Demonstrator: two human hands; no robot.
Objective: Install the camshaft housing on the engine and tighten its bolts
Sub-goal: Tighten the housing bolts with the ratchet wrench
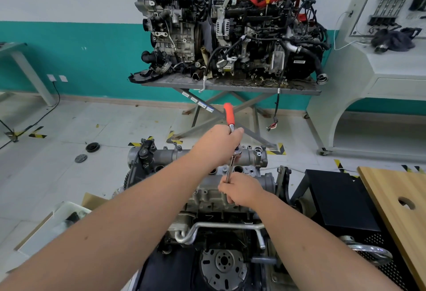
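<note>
Head view looks down over both bare forearms onto the engine (216, 221) standing at the person's front, with the grey camshaft housing (202, 154) seated across its top. The left hand (216, 145) is closed round the steel shank of a ratchet wrench (231, 138), just below its orange handle (229, 113), which sticks up and away from the person. The wrench head sits over the far side of the housing, and a slim extension bar (230, 168) runs down from it toward the near side. The right hand (242, 191) pinches the lower end of that bar with curled fingers, right above the housing; the bolt under it is hidden by the hand. So both grips are tight on the tool, neither is loose. A bent metal pipe (219, 227) crosses the near face of the engine, above a round flywheel (222, 265). To the right lies a wooden board (396, 198) with a hole in it, beside a black box (336, 198). Farther back, two more engines (230, 26) sit on a scissor-legged bench (230, 84) against a white and teal wall (69, 55).
</note>
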